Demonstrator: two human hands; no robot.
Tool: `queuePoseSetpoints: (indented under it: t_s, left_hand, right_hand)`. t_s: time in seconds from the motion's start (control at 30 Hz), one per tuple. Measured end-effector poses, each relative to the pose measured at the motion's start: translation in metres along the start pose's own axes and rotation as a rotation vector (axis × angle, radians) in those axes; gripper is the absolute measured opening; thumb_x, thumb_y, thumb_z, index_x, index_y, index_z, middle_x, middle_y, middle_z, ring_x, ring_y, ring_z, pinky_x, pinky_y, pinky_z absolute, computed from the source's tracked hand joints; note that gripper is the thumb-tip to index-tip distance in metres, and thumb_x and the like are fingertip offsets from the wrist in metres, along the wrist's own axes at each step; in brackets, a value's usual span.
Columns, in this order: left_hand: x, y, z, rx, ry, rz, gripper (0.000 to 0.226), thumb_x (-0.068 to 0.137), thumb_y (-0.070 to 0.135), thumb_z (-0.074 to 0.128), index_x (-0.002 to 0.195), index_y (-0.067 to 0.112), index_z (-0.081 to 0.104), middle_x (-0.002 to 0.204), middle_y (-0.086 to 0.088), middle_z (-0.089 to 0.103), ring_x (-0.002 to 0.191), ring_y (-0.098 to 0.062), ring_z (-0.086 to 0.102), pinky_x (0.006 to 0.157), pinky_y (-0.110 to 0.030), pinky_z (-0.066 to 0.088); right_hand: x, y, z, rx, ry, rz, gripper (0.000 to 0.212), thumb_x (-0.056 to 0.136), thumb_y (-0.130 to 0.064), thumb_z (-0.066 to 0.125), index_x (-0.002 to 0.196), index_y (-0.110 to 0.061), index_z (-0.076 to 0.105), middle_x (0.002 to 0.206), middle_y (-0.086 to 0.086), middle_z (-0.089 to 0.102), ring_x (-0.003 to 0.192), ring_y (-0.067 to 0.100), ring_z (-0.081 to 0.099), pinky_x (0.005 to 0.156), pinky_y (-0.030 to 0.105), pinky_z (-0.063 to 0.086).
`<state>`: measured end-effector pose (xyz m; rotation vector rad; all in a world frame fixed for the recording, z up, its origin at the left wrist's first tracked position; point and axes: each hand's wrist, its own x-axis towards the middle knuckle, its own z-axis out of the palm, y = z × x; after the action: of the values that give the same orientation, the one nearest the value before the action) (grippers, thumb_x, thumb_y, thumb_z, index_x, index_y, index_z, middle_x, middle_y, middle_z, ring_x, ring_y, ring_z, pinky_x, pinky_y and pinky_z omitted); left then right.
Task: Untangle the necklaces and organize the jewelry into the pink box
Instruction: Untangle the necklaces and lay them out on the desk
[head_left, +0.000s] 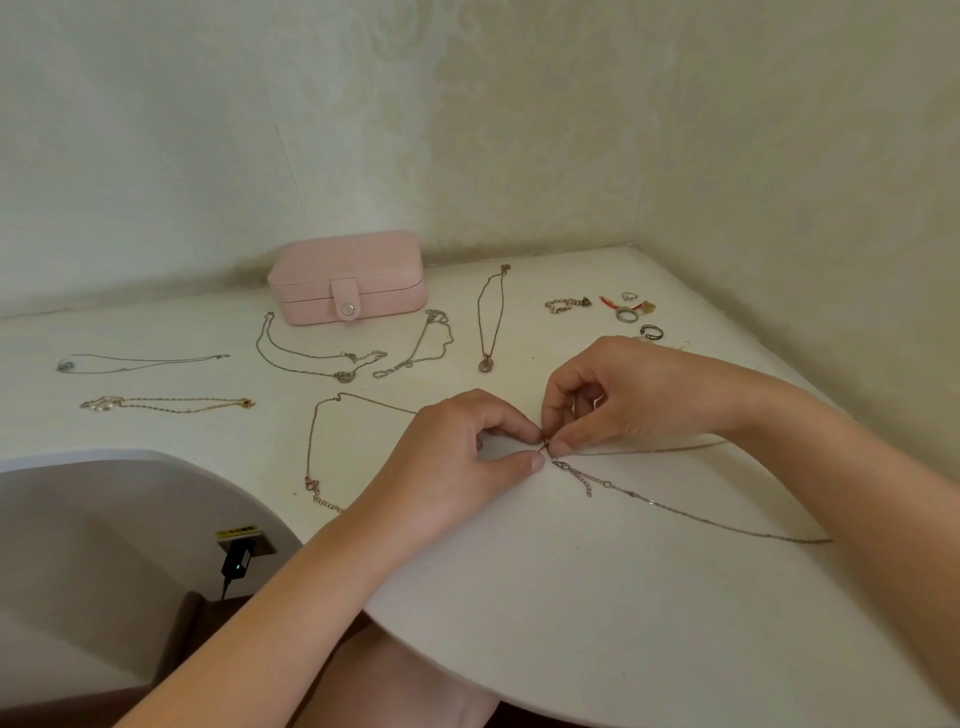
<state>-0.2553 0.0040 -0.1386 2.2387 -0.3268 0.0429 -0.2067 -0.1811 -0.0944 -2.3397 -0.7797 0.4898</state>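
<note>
Left hand (467, 441): pinching the silver necklace (651, 502) at its clasp end, thumb against forefinger.
Right hand (618, 400): pinching the same spot.
Risk: hard opposing pull likely tightening any tangle, straining thin links.

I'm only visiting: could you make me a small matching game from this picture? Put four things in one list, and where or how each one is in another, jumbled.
Things
1. box
2. rings
3. silver chain
4. pearl chain

Place or state
A. pinched by the left hand and the right hand
B. far left, laid out flat
C. shut, at the very back
D. far right, at the back

Pairs: 1-C, 2-D, 3-A, 4-B
</note>
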Motion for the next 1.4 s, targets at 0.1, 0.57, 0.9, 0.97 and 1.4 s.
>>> queuePoseSetpoints:
  t_s: [0.1, 0.57, 0.9, 0.97, 1.4]
  left_hand:
    - [0.0, -0.001, 0.0, 0.006, 0.002, 0.003, 0.013, 0.076, 0.027, 0.076, 0.085, 0.034, 0.07, 0.093, 0.018, 0.064, 0.08, 0.013, 0.05, 0.068, -0.002, 0.032]
    - [0.002, -0.004, 0.002, 0.117, -0.04, 0.088, 0.02, 0.086, 0.032, 0.065, 0.105, 0.027, 0.066, 0.117, 0.019, 0.058, 0.111, 0.003, 0.047, 0.091, -0.007, 0.031]
    - [0.002, -0.004, -0.001, -0.241, 0.18, -0.048, 0.012, 0.075, 0.024, 0.077, 0.078, 0.025, 0.065, 0.071, 0.013, 0.06, 0.062, 0.002, 0.051, 0.062, -0.011, 0.039]
    - [0.002, -0.004, 0.0, -0.309, 0.158, -0.049, 0.013, 0.075, 0.02, 0.077, 0.077, 0.022, 0.064, 0.064, 0.015, 0.061, 0.059, -0.001, 0.053, 0.058, -0.012, 0.041]
    - [0.002, 0.001, -0.006, -0.325, 0.202, 0.057, 0.02, 0.093, 0.017, 0.055, 0.081, 0.02, 0.07, 0.051, 0.011, 0.043, 0.048, -0.006, 0.027, 0.047, -0.014, 0.022]
  right_hand:
    - [0.003, 0.002, 0.002, -0.062, 0.033, 0.007, 0.007, 0.078, -0.028, 0.075, 0.079, -0.022, 0.07, 0.059, -0.01, 0.061, 0.055, 0.0, 0.052, 0.055, 0.016, 0.041]
    - [-0.003, -0.001, 0.004, -0.073, -0.011, -0.033, 0.016, 0.096, -0.021, 0.047, 0.082, -0.024, 0.052, 0.069, -0.01, 0.06, 0.061, 0.002, 0.047, 0.061, 0.017, 0.037]
    - [0.004, 0.003, 0.002, 0.357, 0.053, -0.195, 0.01, 0.086, 0.003, 0.062, 0.09, -0.006, 0.06, 0.082, 0.015, 0.064, 0.078, 0.019, 0.06, 0.077, 0.029, 0.047]
    - [0.005, 0.003, 0.002, 0.402, 0.056, -0.201, 0.01, 0.086, 0.004, 0.061, 0.091, -0.005, 0.059, 0.083, 0.013, 0.065, 0.08, 0.018, 0.062, 0.079, 0.026, 0.048]
    - [0.005, 0.0, 0.0, 0.49, 0.083, -0.182, 0.014, 0.086, -0.003, 0.059, 0.094, -0.014, 0.062, 0.078, 0.0, 0.062, 0.068, 0.009, 0.051, 0.055, 0.015, 0.039]
